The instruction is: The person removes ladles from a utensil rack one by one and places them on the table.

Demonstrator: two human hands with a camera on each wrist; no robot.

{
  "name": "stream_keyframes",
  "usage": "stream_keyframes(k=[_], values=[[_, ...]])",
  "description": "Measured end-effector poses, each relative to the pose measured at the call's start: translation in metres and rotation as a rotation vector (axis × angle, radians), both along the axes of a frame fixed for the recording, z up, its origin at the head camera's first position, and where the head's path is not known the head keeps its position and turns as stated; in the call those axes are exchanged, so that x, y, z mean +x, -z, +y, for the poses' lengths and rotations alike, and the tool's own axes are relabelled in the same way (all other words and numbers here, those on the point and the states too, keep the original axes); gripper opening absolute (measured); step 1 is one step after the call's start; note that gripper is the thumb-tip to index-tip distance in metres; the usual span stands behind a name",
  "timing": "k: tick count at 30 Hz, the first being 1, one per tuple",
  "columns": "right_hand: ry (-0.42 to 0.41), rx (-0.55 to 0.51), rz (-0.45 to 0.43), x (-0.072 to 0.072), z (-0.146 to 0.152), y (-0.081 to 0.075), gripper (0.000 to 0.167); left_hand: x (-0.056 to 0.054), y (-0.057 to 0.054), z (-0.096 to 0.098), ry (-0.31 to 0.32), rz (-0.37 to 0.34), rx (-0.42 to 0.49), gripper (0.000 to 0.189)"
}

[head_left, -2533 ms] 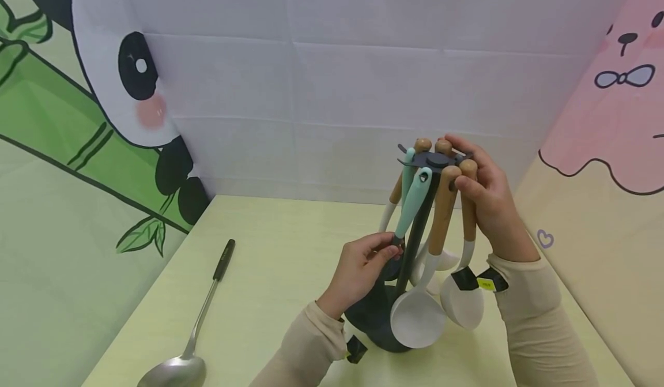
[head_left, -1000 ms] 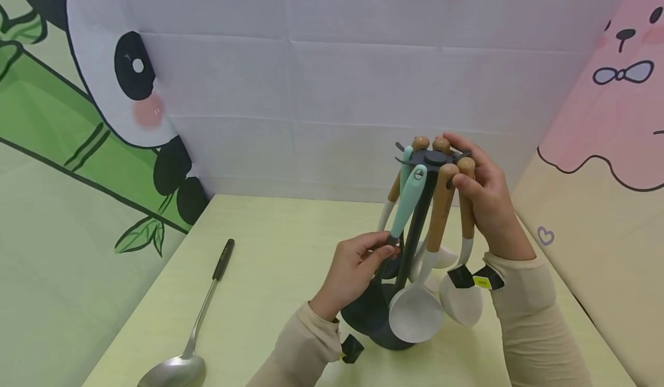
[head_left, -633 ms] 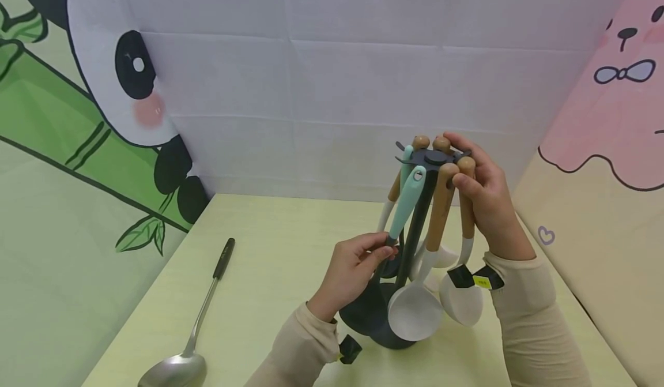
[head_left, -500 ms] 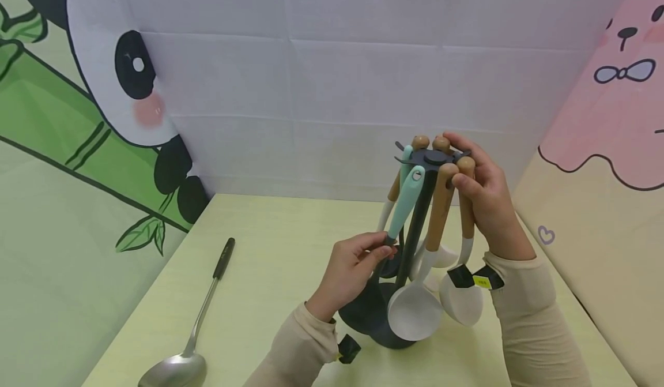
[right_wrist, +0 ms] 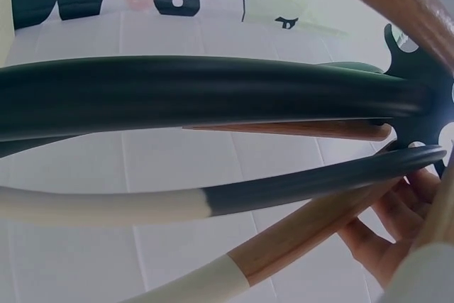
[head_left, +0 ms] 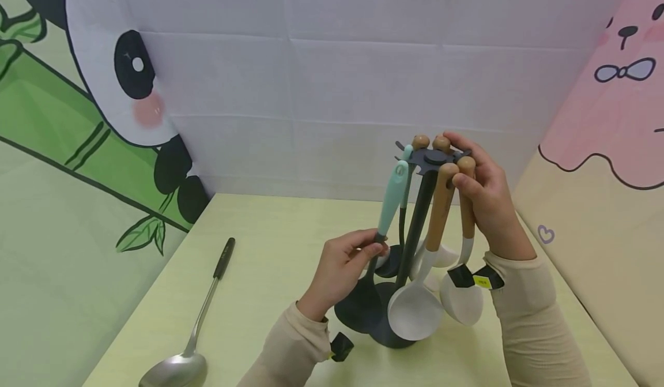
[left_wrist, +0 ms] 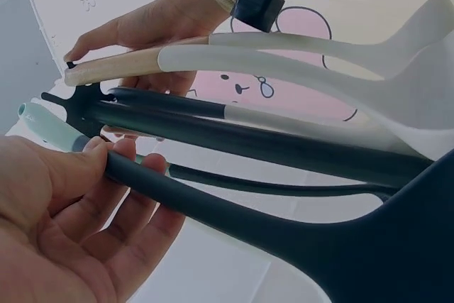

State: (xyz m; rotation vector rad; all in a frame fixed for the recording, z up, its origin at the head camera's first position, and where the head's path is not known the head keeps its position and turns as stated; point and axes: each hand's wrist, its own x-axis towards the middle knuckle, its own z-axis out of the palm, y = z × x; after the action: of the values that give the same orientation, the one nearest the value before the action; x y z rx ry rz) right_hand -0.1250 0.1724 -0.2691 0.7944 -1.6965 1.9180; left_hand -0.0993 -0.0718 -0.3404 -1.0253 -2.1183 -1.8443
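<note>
My left hand (head_left: 337, 269) pinches the dark neck of a mint-handled ladle (head_left: 393, 196) between thumb and fingers. Its handle end stands just left of the hub of the dark utensil rack (head_left: 417, 231), and its black bowl hangs beside the rack's base. In the left wrist view, the neck of this ladle (left_wrist: 213, 211) crosses my fingers. My right hand (head_left: 490, 196) grips the rack's top, thumb against a wooden handle (head_left: 467, 202). A white ladle (head_left: 415, 312) hangs at the front. The right wrist view shows fingers (right_wrist: 397, 214) behind the rack's hub.
A steel ladle (head_left: 176, 369) with a black grip lies on the pale table (head_left: 270, 283) at the left. Several more utensils hang around the rack, among them a second mint-handled one (head_left: 407, 179) behind. A white cloth wall (head_left: 311, 87) stands at the back.
My left hand has moved left with the mint-handled ladle, whose handle end has come away from the rack's front hook. My right hand keeps its hold on the rack.
</note>
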Motion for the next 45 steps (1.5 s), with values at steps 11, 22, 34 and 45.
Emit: stream_keyframes(k=[11, 22, 34, 45], values=[[-0.010, -0.005, 0.008, -0.001, 0.001, 0.001, 0.069, -0.006, 0.002, -0.015, -0.059, 0.020, -0.033, 0.017], [0.003, -0.004, 0.006, 0.001, 0.002, 0.001, 0.066, -0.011, 0.008, -0.029, -0.122, -0.035, -0.085, 0.015], [-0.036, 0.018, 0.018, 0.007, 0.001, -0.003, 0.059, -0.014, 0.010, -0.042, -0.186, -0.094, -0.105, 0.014], [-0.058, 0.012, 0.044, 0.006, 0.002, -0.002, 0.060, -0.016, 0.010, -0.054, -0.206, -0.122, -0.101, 0.014]])
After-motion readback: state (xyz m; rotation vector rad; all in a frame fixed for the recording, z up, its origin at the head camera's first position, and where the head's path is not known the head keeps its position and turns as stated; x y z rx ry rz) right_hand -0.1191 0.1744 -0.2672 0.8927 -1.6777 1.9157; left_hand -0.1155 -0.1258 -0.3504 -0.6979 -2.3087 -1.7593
